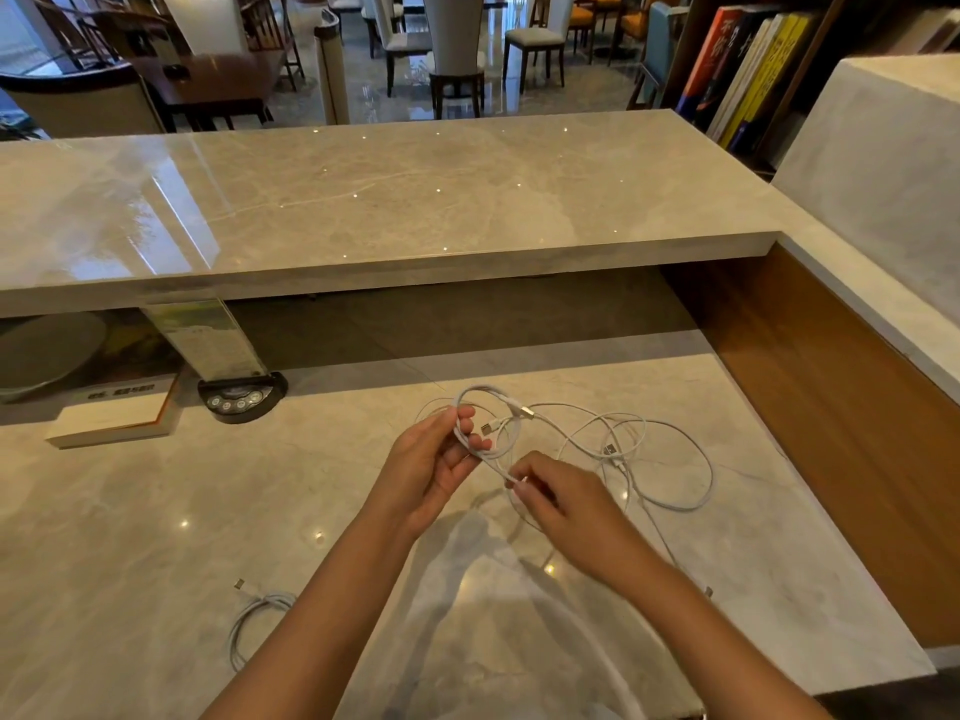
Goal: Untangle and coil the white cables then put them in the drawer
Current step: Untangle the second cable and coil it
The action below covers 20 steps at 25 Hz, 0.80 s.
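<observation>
While hands [441, 459] grip cable [649, 459], book [111, 415] lies left.

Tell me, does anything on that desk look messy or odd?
Only the white cables: a loose tangle sprawls right of both hands, left hand and right hand holding strands. Another cable lies apart. Nothing looks damaged.

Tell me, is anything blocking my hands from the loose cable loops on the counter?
Nothing visible. The left hand already holds a coil and the right hand pinches a strand; the loose cable loops lie just right of them.
</observation>
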Motion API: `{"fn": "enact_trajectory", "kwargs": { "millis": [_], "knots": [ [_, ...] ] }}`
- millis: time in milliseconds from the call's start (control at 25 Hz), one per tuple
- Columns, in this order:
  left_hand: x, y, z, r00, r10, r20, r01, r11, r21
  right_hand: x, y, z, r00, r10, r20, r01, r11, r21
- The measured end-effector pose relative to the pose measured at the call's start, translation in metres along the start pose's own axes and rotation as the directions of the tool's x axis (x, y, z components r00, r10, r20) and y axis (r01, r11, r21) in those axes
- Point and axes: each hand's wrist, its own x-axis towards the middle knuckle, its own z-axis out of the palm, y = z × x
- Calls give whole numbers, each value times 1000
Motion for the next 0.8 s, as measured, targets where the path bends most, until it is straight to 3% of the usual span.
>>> {"fn": "enact_trajectory", "kwargs": {
  "millis": [160, 280, 400, 520, 640, 800],
  "knots": [
    [-2, -2, -2, 998, 39, 45, -36, 998, -60, 15, 16, -41, 945, 67, 319, 8, 974, -227],
    [0, 11, -8, 997, 72, 39, -70, 997, -43, 17, 27, -70, 880, 162, 447, -129, 986, -102],
    [-4, 19, -12, 995, 49, 85, -65, 980, 189, 26, 31, -90, 894, 263, 362, -262, 964, -53],
    [-10, 18, -9, 988, -20, 153, -45, 911, 410, 44, 25, -99, 920, 343, 191, -285, 918, -274],
    [-12, 13, -5, 989, -40, 140, -44, 834, 550, 56, 8, -93, 939, 335, 76, -292, 893, -342],
    [-14, 4, 3, 996, 25, 91, -82, 714, 695, 61, -14, -77, 963, 268, 20, -250, 920, -302]
  ]
}}
